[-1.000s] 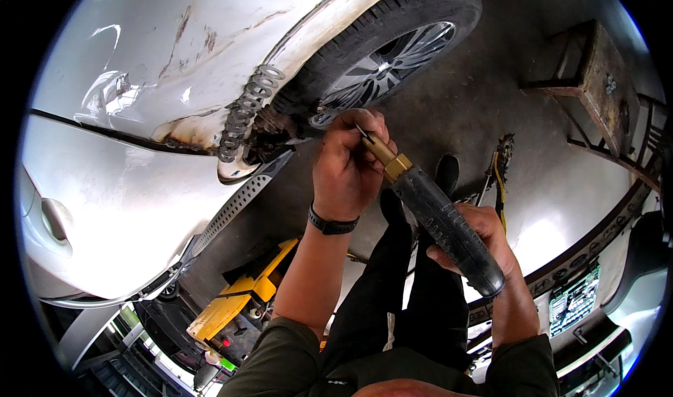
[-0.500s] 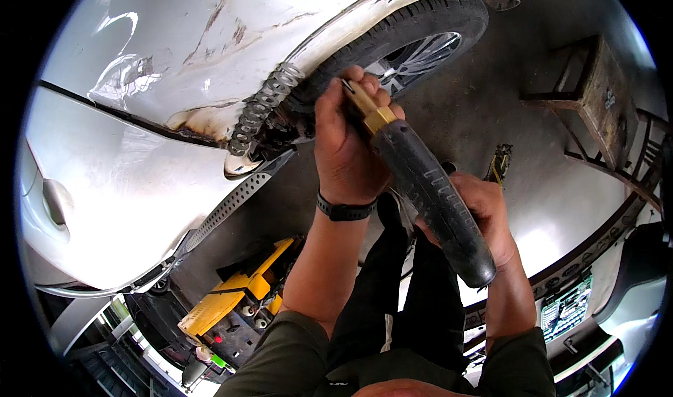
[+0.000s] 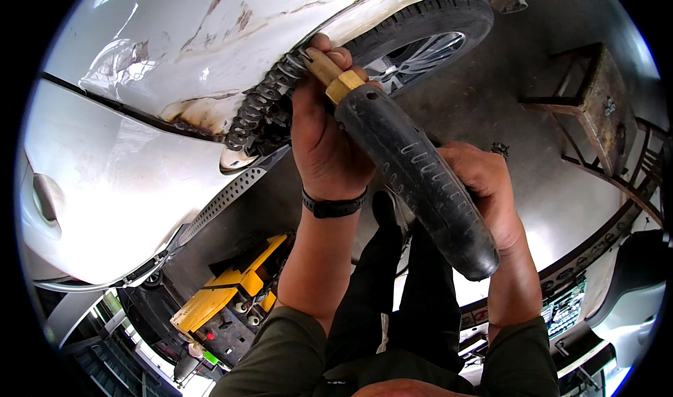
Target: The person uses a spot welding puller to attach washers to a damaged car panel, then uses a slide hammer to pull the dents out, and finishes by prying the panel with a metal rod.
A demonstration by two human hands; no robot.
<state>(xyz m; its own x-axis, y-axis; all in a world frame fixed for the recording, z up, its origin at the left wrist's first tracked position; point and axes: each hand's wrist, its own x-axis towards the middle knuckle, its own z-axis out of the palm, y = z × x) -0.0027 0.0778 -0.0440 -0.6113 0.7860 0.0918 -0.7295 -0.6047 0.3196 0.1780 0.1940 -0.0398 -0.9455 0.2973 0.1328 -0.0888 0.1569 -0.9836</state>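
Observation:
A dent-repair welding gun (image 3: pixel 420 180) with a thick black ribbed body, a brass hex collar and a tapered copper-coloured tip runs diagonally in front of me. My left hand (image 3: pixel 329 138) is closed about its front end; the fingertips show beyond the collar and tip. My right hand (image 3: pixel 487 183) grips the body from its right side, with most of the fingers hidden behind it. The tip points at a row of grey ring-shaped metal pieces (image 3: pixel 256 110) along the wheel-arch edge of a white car panel (image 3: pixel 175 39). Whether it touches them I cannot tell.
The panel is scratched, with a brown scorched patch (image 3: pixel 200 115) low down. A car wheel (image 3: pixel 420 46) stands beyond my hands. A perforated metal strip (image 3: pixel 224 201) slants below the panel. Yellow-and-black equipment (image 3: pixel 231 288) sits at lower left, a worn wooden stool (image 3: pixel 596 110) at right.
Both hands have carried the welding gun left and slightly up, bringing its tip closer to the row of metal rings. The grip looks the same.

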